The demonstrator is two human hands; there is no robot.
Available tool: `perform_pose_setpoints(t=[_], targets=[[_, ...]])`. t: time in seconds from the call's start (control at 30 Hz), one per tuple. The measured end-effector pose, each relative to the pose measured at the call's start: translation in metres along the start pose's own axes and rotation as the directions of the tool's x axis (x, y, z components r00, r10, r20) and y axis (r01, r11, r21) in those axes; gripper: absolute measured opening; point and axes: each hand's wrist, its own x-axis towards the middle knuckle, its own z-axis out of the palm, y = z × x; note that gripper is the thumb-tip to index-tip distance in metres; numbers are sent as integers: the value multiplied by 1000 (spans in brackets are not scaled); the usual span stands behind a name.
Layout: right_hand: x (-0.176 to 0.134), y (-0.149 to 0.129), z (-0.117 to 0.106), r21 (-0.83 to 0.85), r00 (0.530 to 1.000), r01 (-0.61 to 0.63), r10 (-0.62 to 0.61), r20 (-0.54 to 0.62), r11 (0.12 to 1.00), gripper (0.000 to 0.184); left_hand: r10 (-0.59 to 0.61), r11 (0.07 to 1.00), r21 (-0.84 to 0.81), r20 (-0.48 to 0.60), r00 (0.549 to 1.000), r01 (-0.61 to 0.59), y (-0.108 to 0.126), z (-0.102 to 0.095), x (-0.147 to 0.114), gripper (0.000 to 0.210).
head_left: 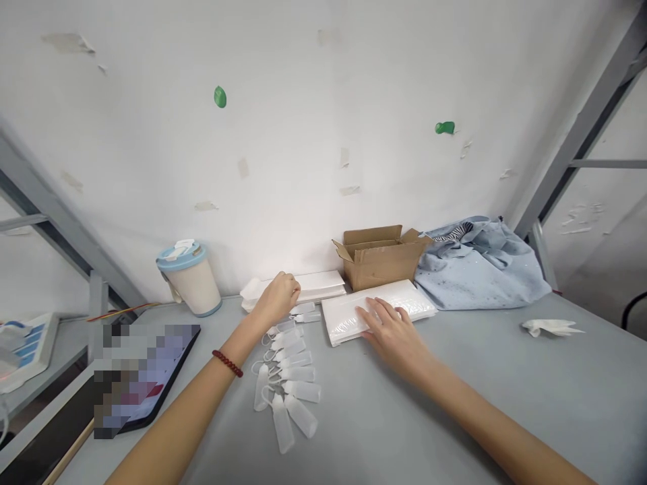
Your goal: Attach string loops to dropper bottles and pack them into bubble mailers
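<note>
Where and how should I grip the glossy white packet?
Probably pinch the white packet by its near long edge, coming from the camera side: it lies flat and wide, while the cardboard box stands close behind its far side.

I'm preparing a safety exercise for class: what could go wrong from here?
The left hand is close to loose bottles; a sweep could scatter them. The right hand touches the packet; a push might shove it into the box. The cup, if knocked, might tip toward the screen.

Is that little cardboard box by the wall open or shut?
Open: the cardboard box has its flaps spread apart, showing some inside.
</note>
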Motion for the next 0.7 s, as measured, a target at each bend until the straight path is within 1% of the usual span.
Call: perform_pose_setpoints(t=[0.03,0.1,0.17,0.2,0.23,0.27,0.3,0.33,0.37,0.4,0.43,0.47,0.5,0.53,0.57,0.6,0.63,0.67,0.7], targets=[[0,0,0,11,999,-1,1,-39,1000,36,33,999,30,-17,999,-33,5,-4,-4,24],[0,-2,-4,41,988,3,4,-154,999,44,101,991,97,-43,994,-96,20,-13,-16,26],[0,-6,-11,75,955,34,-11,-296,997,55,160,978,148,-58,985,-150,41,-18,-34,31],[0,-10,-15,82,933,64,-31,-358,995,58,208,965,178,-64,976,-194,53,-19,-44,30],[-1,-14,-19,80,912,95,-55,-407,992,56,315,923,265,-109,943,-278,64,-18,-55,28],[-1,-17,-23,68,899,124,-83,-431,990,49,415,878,329,-159,896,-348,75,-16,-64,25],[-3,-21,-26,58,895,144,-105,-433,988,41,485,845,369,-227,844,-387,83,-13,-72,22],[-4,-24,-28,58,892,160,-119,-436,986,35,529,824,386,-266,806,-414,90,-10,-79,19],[-5,-26,-29,66,891,164,-118,-439,984,33,549,820,373,-300,780,-434,93,-7,-84,18],[-6,-27,-30,81,888,158,-106,-447,984,32,537,835,334,-329,776,-437,92,-4,-87,17],[-7,-27,-29,95,883,148,-88,-461,984,31,492,868,273,-351,796,-416,89,-2,-89,17],[-8,-26,-29,99,877,135,-72,-476,986,29,412,911,190,-372,832,-366,82,-2,-90,18],[-8,-24,-28,92,872,121,-61,-486,988,27,293,956,94,-386,875,-279,73,-3,-89,18],[-7,-22,-28,75,869,114,-63,-490,991,26,125,990,-18,-391,912,-143,62,-5,-88,18],[-7,-20,-28,54,869,115,-73,-490,992,25,-65,988,-154,-374,925,7,51,-8,-87,20],[-6,-18,-28,37,868,118,-85,-490,992,25,-278,935,-305,-310,909,182,40,-12,-85,23],[-6,-17,-28,24,868,121,-94,-487,992,25,-473,814,-467,-187,861,346,31,-16,-84,29],[-5,-17,-28,18,872,123,-99,-479,992,26,-579,673,-585,-34,815,453,23,-20,-83,36],[-5,-18,-28,20,877,125,-101,-470,992,25,-610,566,-643,94,787,516,18,-23,-83,39]])
